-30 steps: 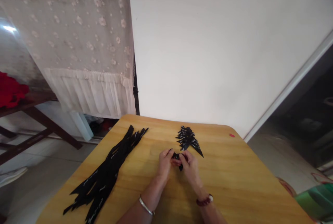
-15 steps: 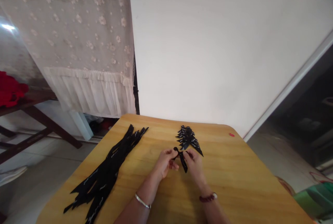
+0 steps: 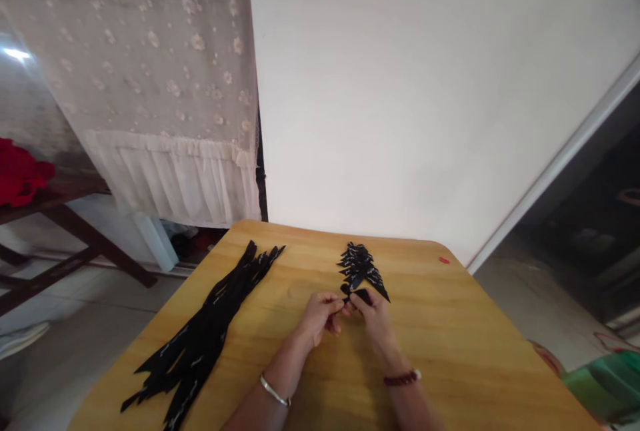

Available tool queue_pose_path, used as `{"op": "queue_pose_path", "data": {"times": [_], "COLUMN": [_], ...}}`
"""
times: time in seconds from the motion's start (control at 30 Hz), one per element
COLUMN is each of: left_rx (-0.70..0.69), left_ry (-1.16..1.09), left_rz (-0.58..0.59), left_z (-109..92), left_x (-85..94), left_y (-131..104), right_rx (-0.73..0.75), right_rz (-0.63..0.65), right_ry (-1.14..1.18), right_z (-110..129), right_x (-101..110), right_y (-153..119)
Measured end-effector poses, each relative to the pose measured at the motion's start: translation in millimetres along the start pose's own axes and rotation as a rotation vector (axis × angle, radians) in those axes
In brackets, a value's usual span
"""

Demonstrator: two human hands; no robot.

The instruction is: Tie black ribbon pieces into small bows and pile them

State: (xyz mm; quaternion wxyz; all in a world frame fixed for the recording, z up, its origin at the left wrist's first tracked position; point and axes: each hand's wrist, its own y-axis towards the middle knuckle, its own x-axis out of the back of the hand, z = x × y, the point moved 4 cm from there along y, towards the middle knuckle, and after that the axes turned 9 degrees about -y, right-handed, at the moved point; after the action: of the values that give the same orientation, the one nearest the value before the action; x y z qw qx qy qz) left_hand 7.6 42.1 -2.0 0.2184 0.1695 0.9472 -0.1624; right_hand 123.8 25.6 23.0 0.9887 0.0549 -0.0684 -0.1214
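Between my two hands is a small black ribbon (image 3: 361,295), partly bunched and partly covered by fingers. My left hand (image 3: 321,315) pinches its left side, fingertips close to those of the other hand. My right hand (image 3: 372,314) grips the ribbon's right part between thumb and fingers. Just beyond them lies a stack of black ribbon bows (image 3: 359,263) with white markings, tips fanned out. A long bundle of black ribbon strips (image 3: 213,324) with white print stretches diagonally over the left part of the wooden table (image 3: 450,337).
A small red piece (image 3: 444,260) lies near the table's back right corner. Behind the table stand a white panel (image 3: 400,97) and a lace curtain (image 3: 175,84). Red cloth (image 3: 23,174) rests on dark furniture at the left. Something green (image 3: 607,381) is at the lower right.
My hands have drawn closer together. The ribbon tail that hung down between them no longer hangs there; black ribbon now shows up by my right fingers.
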Motion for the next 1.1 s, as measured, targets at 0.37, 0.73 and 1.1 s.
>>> {"op": "queue_pose_path", "data": {"times": [0.37, 0.73, 1.1], "left_rx": [-0.186, -0.109, -0.149], "left_ry": [-0.004, -0.251, -0.274], "left_rz": [-0.314, -0.079, -0.091], "left_z": [-14.5, -1.2, -1.4], "left_x": [11.8, -6.0, 0.9], "left_y": [-1.8, 1.2, 6.9], "right_rx": [-0.007, 0.069, 0.184], "right_rz": [-0.157, 0.015, -0.42], "right_ry": [-0.035, -0.1, -0.198], "right_z": [-2.5, -8.2, 57.3], "right_x": [16.2, -6.2, 56.2], "right_y": [4.9, 1.4, -64.2]}}
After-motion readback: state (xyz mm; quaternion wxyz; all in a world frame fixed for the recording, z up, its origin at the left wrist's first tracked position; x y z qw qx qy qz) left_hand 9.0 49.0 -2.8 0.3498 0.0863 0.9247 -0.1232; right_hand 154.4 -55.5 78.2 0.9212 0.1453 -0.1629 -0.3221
